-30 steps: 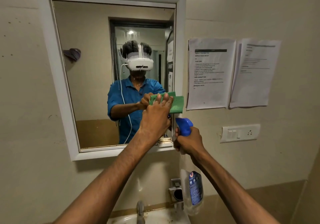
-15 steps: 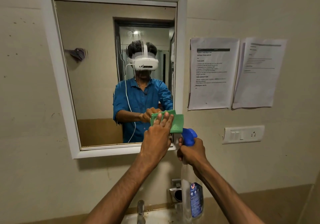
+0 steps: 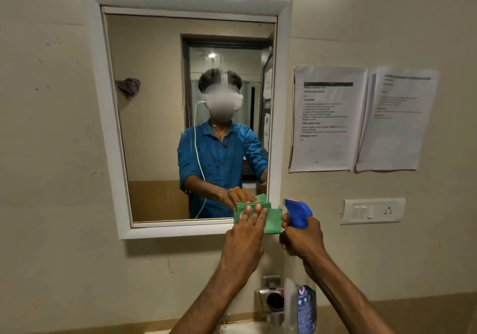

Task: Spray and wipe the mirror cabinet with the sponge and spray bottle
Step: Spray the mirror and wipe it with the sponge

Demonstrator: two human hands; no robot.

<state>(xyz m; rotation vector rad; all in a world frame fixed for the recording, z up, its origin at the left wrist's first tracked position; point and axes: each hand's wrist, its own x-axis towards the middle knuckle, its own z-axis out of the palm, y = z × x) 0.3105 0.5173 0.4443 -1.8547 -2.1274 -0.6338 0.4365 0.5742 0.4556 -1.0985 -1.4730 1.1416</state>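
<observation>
A: Where was the sponge (image 3: 271,219)?
B: Green pad, flat against the lower right corner of the mirror cabinet (image 3: 185,117), overlapping glass and white frame. Left hand (image 3: 245,238) pressed it there, fingers straight and spread across it.

A: Spray bottle (image 3: 299,277)?
B: Right hand (image 3: 302,240) was clenched around the neck under the blue trigger head (image 3: 296,212), nozzle pointing left toward the frame. Held upright just right of the sponge, near it; whether it touched was unclear. The clear body with its blue label hung below the fist.

A: Glass condition?
B: Streaks and drips showed on the upper middle. The reflection showed a person in a blue shirt with a white cable running down.

A: Surroundings?
B: Two printed sheets (image 3: 327,119) taped to the wall right of the cabinet, a white switch plate (image 3: 373,211) below them. A metal fixture (image 3: 271,297) on the wall under the cabinet, partly behind the bottle. Beige wall all around.
</observation>
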